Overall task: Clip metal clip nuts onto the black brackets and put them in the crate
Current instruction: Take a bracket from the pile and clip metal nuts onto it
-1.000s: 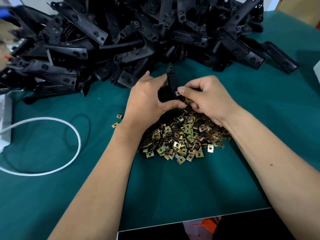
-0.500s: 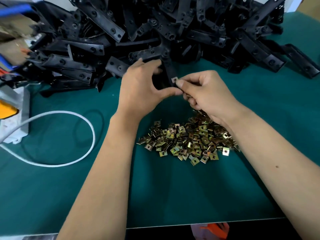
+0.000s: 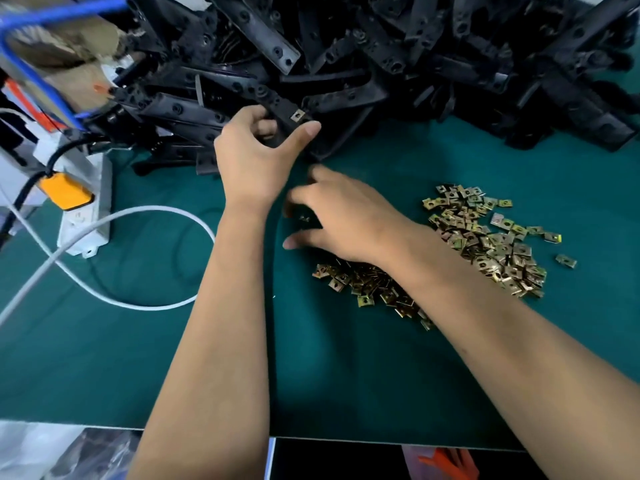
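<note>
- A person's two bare forearms reach across a green mat (image 3: 346,375), seen from a camera worn on the head.
- The left hand (image 3: 256,157) grips a black bracket (image 3: 277,109), fingers and thumb curled round it, at the near edge of a large heap of black brackets (image 3: 415,57) along the far side of the mat.
- One metal clip nut (image 3: 297,115) sits clipped on the end of the held bracket, just beyond the thumb.
- The right hand (image 3: 346,220) hangs low over the mat with fingers spread and relaxed, holding nothing that can be seen; it is blurred. A small loose nut seems to lie beneath its fingers.
- A pile of brass-coloured clip nuts (image 3: 485,237) lies on the mat, partly under the right forearm.
- At the left are a white power strip (image 3: 86,220), a looping white cable (image 3: 138,303) and a blue wire-framed object, blurred.
- No crate can be made out clearly.
- Judged step: one nut is fitted, and the right hand looks ready to fetch another.
- The next move likely calls for pinching a single nut from the mat, turning its open side toward the bracket edge, and sliding it on over a hole.
</note>
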{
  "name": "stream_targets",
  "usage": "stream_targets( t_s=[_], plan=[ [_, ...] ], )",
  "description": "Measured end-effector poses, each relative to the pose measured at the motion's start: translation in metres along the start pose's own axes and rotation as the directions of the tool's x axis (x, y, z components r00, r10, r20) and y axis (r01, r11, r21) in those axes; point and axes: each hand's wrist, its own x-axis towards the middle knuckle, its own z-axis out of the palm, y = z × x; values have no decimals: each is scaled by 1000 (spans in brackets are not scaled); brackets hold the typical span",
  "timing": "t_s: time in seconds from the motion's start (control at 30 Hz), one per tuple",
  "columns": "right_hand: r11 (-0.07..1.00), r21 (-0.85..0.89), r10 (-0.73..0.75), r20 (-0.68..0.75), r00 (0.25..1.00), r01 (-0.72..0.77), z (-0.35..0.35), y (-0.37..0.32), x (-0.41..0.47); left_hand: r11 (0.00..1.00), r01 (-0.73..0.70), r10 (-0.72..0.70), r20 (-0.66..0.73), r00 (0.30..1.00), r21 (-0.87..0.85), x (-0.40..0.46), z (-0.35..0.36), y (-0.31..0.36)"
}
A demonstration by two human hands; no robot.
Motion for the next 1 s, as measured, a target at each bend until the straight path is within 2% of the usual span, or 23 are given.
stream_targets(
  t_s=[0.13, 0.2, 0.4, 0.5, 0.63, 0.8, 0.87, 0.93, 1.0],
  plan=[
    [1000, -7, -25, 81, 996, 26, -2, 1, 8, 1000, 19, -19, 16, 1000, 12, -1, 2, 0],
    [998, -68, 0, 122, 993, 9, -9, 5, 6, 1000, 15, -15, 38, 999, -12, -3, 4, 1],
    [969, -212, 173, 206, 963, -128, -42, 50, -33, 993, -99, 86, 182, 979, 62, -22, 31, 15],
    [961, -191, 238, 214, 947, -199, -53, 72, -47, 988, -145, 125, 267, 956, 60, -33, 44, 21],
    [973, 24, 228, 19, 974, -228, -57, 97, -58, 982, -186, 161, 344, 925, 41, -39, 52, 23],
    [908, 368, 273, -165, 948, -197, -52, 116, -71, 977, -214, 187, 403, 896, 22, -42, 56, 22],
    [812, 559, 345, -224, 912, -170, -49, 121, -73, 978, -206, 183, 413, 892, 13, -44, 59, 21],
    [669, 738, 425, -284, 859, -87, -48, 121, -72, 977, -211, 188, 428, 884, 6, -46, 61, 23],
    [557, 830, 487, -326, 810, -2, -45, 121, -69, 971, -237, 214, 452, 866, -6, -49, 62, 26]
  ],
)
